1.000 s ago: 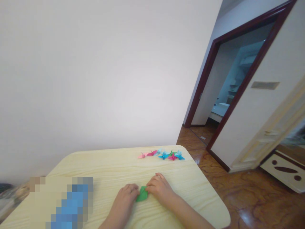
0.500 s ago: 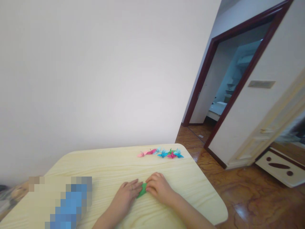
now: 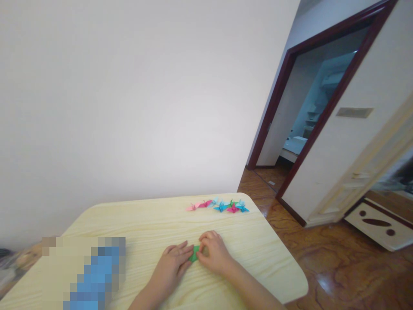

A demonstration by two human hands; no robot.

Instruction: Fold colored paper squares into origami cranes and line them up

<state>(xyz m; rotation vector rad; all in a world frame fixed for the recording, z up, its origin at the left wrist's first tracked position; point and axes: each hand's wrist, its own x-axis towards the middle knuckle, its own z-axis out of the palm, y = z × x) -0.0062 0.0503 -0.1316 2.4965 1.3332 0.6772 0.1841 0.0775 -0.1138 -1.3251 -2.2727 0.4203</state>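
Observation:
A small piece of folded green paper (image 3: pixel 195 254) lies on the wooden table between my hands, mostly covered by fingers. My left hand (image 3: pixel 174 265) rests from the left with its fingers stretched out over the paper's left side, the thumb lower and apart. From the right, my right hand (image 3: pixel 214 254) pinches the paper's right edge between thumb and index finger, closed on it. Farther back sits a cluster of small folded paper cranes (image 3: pixel 221 207) in pink, red, blue and green, apart from both hands.
The pale wood-grain table (image 3: pixel 138 224) has rounded corners and stands against a white wall (image 3: pixel 145 107). A blurred-out blue thing (image 3: pixel 97 275) is at the left. Beyond the right edge are a wooden floor (image 3: pixel 348 262), a doorway with a dark red frame (image 3: pixel 267 116) and a low cabinet (image 3: pixel 371 221).
My right thumb and index finger have bent into a rounder pinch at the paper's edge. The green paper has turned slightly and shows less of its lower corner. The cranes stay put.

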